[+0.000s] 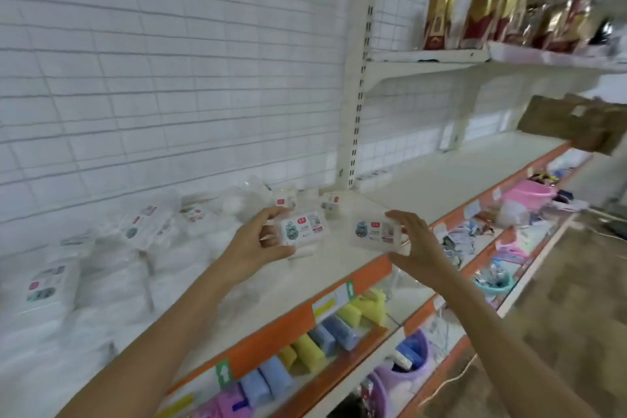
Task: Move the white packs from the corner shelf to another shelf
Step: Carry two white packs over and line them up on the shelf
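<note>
Two white packs were up off the shelf, one in each hand! The left pack (304, 228) was pinched by the left hand (261, 243), thumb under its lower edge and fingers curled over the top, label out toward the camera. The right pack (379, 232) sat in the right hand (412, 244), fingers arched over its top and right end, thumb underneath, so that grip was clamped round the pack too. Both were held just above the front of the white shelf (339, 265), side by side and apart, probably so each hand could carry its own load in one trip. Behind them, more small packs (330, 204) waited near the upright post (361, 85), with a heap of white bags (135, 241) along the tiled wall (152, 61) to the left. The open shelf (451, 176) stretching right looked like the likely landing spot. Below, the orange edge strip (281, 329) fronted rows of coloured sponges (305, 349), and bottles (485, 13) stood on the upper shelf.
</note>
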A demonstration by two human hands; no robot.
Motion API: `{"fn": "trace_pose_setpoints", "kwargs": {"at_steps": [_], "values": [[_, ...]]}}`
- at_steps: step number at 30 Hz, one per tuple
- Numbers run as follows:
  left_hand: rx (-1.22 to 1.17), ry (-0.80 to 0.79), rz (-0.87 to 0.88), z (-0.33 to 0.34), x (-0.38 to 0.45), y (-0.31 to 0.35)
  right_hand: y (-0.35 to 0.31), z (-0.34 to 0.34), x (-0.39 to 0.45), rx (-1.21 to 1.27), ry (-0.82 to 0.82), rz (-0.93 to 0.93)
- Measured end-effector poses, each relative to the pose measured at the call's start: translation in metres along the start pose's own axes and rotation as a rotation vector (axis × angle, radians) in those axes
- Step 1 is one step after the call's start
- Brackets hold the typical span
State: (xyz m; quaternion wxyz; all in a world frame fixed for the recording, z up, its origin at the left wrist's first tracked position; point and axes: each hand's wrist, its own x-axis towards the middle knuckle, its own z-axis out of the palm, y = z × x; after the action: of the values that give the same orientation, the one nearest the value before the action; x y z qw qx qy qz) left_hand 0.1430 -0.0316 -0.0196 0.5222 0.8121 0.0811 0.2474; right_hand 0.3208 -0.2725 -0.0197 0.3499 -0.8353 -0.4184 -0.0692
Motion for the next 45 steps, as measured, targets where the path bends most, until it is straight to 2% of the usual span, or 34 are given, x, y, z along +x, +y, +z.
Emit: {"fn": "trace_pose_setpoints", "kwargs": {"at_steps": [6, 11, 19, 23, 25, 29, 31, 37, 45], "values": [[0.001, -0.133, 0.031, 0.118, 0.039, 0.005, 0.102, -0.076, -0.046, -0.009, 0.047, 0.191], [0.075, -0.177, 0.016, 0.200, 0.069, 0.010, 0.178, -0.134, -0.067, -0.057, 0.055, 0.260], [0.190, -0.104, 0.032, 0.285, 0.131, 0.015, 0.267, -0.186, -0.050, -0.136, -0.001, 0.278], [0.203, -0.071, 0.012, 0.313, 0.177, 0.013, 0.305, -0.194, -0.009, -0.117, -0.020, 0.272], [0.241, -0.039, 0.041, 0.338, 0.234, 0.000, 0.348, -0.196, 0.040, -0.099, -0.023, 0.246], [0.308, -0.005, 0.068, 0.346, 0.275, -0.008, 0.364, -0.196, 0.079, -0.115, -0.046, 0.187], [0.335, 0.015, 0.048, 0.348, 0.285, -0.015, 0.367, -0.193, 0.089, -0.136, -0.073, 0.179], [0.440, 0.131, -0.015, 0.363, 0.364, -0.041, 0.427, -0.189, 0.189, -0.086, -0.189, 0.135], [0.409, 0.295, -0.173, 0.367, 0.425, -0.067, 0.480, -0.148, 0.309, 0.010, -0.292, -0.009]]}}
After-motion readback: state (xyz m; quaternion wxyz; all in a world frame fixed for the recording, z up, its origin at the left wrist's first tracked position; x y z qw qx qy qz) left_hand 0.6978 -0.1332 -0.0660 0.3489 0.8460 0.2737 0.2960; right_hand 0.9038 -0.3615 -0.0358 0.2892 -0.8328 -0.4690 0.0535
